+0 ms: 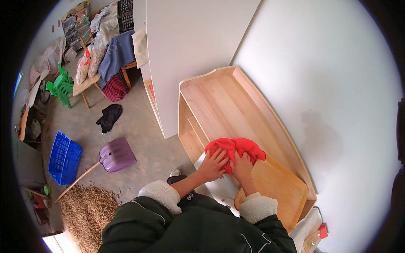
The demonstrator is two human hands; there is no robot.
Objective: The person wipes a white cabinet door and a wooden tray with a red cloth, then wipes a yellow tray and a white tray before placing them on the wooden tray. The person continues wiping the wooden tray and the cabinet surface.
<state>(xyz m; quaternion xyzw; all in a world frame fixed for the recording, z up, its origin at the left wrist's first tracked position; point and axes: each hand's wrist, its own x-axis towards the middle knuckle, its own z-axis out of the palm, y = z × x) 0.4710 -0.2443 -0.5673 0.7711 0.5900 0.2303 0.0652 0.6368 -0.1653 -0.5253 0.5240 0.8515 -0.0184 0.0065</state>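
Note:
A bunched red cloth (235, 150) lies on the wooden top (231, 104) of a low cabinet, near its front edge. My left hand (214, 164) rests on the cloth's left part, fingers spread and pressed into the folds. Close beside it, my right hand (242, 164) holds the cloth with bent fingers. The fingertips sink partly into the fabric. Right of the cloth, a wooden board or tray (278, 186) with rounded corners lies on the cabinet top, partly under my right forearm. A raised wooden rim (278, 117) runs along the wall side.
A tall white panel (196, 41) stands beyond the cabinet, and a white wall (341, 79) flanks it. On the floor at left are a purple shovel (117, 155), a blue plastic basket (65, 158), a brown heap of small pieces (88, 212) and a black cloth (109, 117). Stacked green chairs (61, 85) stand farther back.

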